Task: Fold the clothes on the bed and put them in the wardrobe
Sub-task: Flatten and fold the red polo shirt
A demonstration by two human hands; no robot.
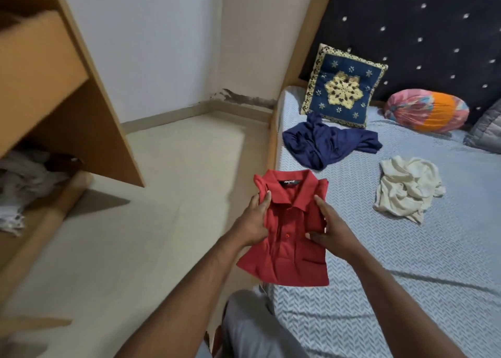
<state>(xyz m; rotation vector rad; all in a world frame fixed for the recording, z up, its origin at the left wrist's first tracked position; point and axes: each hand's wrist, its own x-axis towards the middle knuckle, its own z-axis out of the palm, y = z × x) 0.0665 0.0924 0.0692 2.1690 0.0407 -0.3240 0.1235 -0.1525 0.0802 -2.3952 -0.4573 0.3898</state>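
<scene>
A folded red polo shirt (288, 230) hangs in the air over the bed's left edge. My left hand (253, 220) grips its left side below the collar, thumb on top. My right hand (332, 227) grips its right side, fingers curled round the fold. On the bed (406, 262) lie a crumpled navy garment (322, 140) and a crumpled cream garment (406, 188), both unfolded. The open wooden wardrobe (67, 100) stands at the left, with greyish clothes (24, 178) on a lower shelf.
A blue and gold cushion (344, 86) and a pink and orange bolster (427, 111) lean against the dark headboard (420, 32). Beige floor (162, 195) runs between bed and wardrobe. My grey-trousered leg (252, 328) is at the bed's edge.
</scene>
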